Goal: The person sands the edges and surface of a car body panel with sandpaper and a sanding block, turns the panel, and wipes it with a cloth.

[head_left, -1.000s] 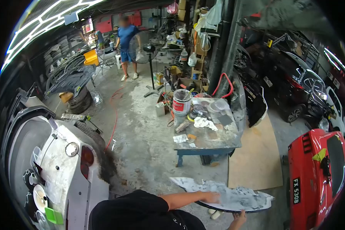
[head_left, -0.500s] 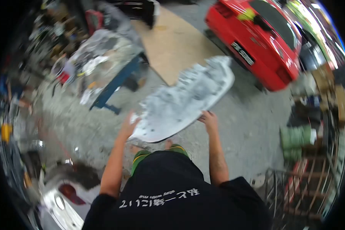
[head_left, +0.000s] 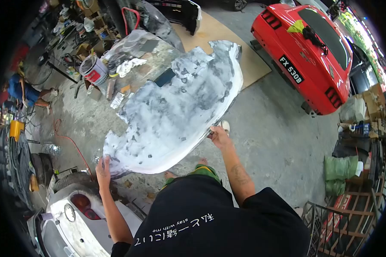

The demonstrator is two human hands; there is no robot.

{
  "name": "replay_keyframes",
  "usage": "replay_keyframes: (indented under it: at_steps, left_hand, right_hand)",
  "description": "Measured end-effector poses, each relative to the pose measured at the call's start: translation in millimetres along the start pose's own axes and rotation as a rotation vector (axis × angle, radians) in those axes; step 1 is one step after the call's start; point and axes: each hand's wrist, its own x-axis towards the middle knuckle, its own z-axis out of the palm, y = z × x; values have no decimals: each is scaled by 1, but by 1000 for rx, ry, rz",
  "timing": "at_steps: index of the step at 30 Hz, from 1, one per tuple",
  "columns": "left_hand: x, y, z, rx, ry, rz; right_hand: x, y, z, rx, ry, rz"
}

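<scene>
A large curved panel (head_left: 171,111), mottled white and grey with a ragged far edge, is held up in front of my body. My left hand (head_left: 103,168) grips its lower left end, fingers closed on the edge. On the near curved edge, right of the middle, my right hand (head_left: 219,136) is closed with thumb and fingers pinching the rim. The panel hides part of a worktable (head_left: 158,58) behind it.
The table carries a paint bucket (head_left: 93,70), rags and papers. A red car (head_left: 304,55) stands at the upper right, a white car body (head_left: 79,218) at the lower left. Far left is another person (head_left: 28,92). Metal racks (head_left: 343,222) stand lower right; a beige board (head_left: 253,68) lies beyond the panel.
The panel has been raised closer to me and appears larger. My left hand has moved left and down with its end; my right hand has shifted slightly left. The view has turned right since the earliest frame.
</scene>
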Motion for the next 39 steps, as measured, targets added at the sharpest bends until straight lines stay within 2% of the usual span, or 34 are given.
replay_keyframes:
  at_steps: [3,8,14,18,20,21,22,23,26,27,28,29,31,32,34,35,37,38,39]
  left_hand:
    - [-7,-29,-45,-47,12,-75]
    - [-16,-55,-74,-272,121,-56]
    - [-29,-48,-68,-412,211,-99]
    - [-41,-44,-77,-295,246,-128]
    - [-50,-15,-74,-327,323,-227]
    - [-63,-47,-57,-253,408,-281]
    - [-73,-47,-65,-297,289,-372]
    - [-82,-37,-60,-283,330,-499]
    - [-120,-28,-40,-240,431,-602]
    - [-133,-18,-27,-303,565,-629]
    - [-135,-7,-9,-376,706,-646]
    - [-161,-42,-17,-402,799,-765]
    - [-203,-37,-4,-233,939,-950]
    - [-210,-13,-13,-377,999,-1015]
    - [-251,-26,7,-609,1262,-1004]
    - [-257,-22,14,-610,1265,-1013]
    - [-271,-8,18,-565,1429,-1024]
    - [-272,4,12,-571,1438,-1045]
    - [-271,20,4,-502,1343,-1101]
  right_hand:
    - [13,28,39,58,-61,62]
    - [32,41,88,13,-144,82]
    - [62,38,93,-12,-195,138]
    - [99,53,85,48,-212,201]
    - [118,44,102,20,-216,226]
    - [132,38,110,0,-283,240]
    - [141,39,131,34,-354,267]
    - [158,35,147,72,-401,279]
    - [228,50,163,31,-535,422]
    - [247,52,169,41,-552,439]
    - [271,53,186,8,-629,481]
    - [254,86,238,-105,-675,522]
    - [260,111,295,-230,-728,612]
    - [260,129,323,-257,-781,670]
    - [262,175,374,-271,-914,769]
    - [262,199,400,-262,-991,809]
    - [257,246,453,-301,-1044,900]
    - [254,266,476,-318,-1045,916]
    - [248,287,501,-338,-1151,964]
